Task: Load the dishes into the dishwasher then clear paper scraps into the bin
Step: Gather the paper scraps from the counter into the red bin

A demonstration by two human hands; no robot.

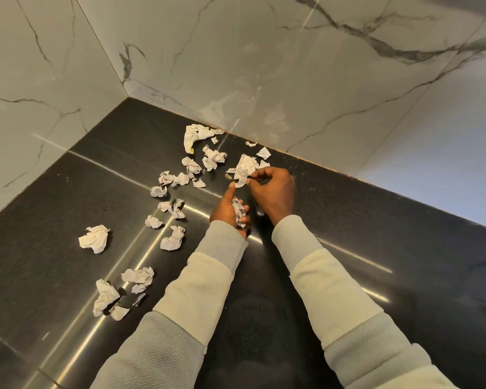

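Paper scraps (94, 238) lie scattered over the dark polished desk (362, 248), from the near left up to the far corner where the marble wall (236, 66) meets it. The left hand (225, 209) is held palm up just above the desk, its grip clenched round a wad of scraps (238, 213); it appears to serve as the collecting hand. The right hand (274, 189), just beyond it, has its grip pinching the edge of a larger crumpled piece (244, 165) near the far wall, thumb and fingertips closed on it. Whether that piece rests on the desk or is lifted cannot be told.

Judgement: gathering is in progress, with most scraps on the left not yet collected. No bin, dishes or dishwasher is in view.

Risk: the full left palm may shed pieces as more are added.
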